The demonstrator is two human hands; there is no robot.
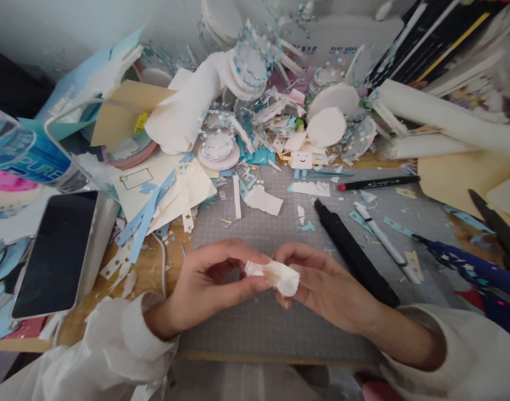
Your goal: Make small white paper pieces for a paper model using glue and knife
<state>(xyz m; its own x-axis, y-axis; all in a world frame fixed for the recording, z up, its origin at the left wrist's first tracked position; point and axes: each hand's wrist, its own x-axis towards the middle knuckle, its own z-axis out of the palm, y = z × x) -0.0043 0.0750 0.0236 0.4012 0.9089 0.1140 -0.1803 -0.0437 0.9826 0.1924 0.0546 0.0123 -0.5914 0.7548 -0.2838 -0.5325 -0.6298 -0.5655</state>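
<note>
Both hands meet over the grey cutting mat (255, 234), pinching one small crumpled white piece of paper or foam (275, 275). My left hand (208, 281) grips its left end between thumb and fingertips. Its right end is held by the closed fingers of my right hand (321, 284). Both arms wear white sleeves. A thick black marker (355, 253) lies just right of my right hand.
A phone (54, 253) lies face up at the left, beside a water bottle (24, 153). A red-tipped black pen (378, 182), a white pen (382, 240), scissors (495, 220) and a blue glue gun (472, 270) lie to the right. Paper scraps, rolls and white discs pile up behind.
</note>
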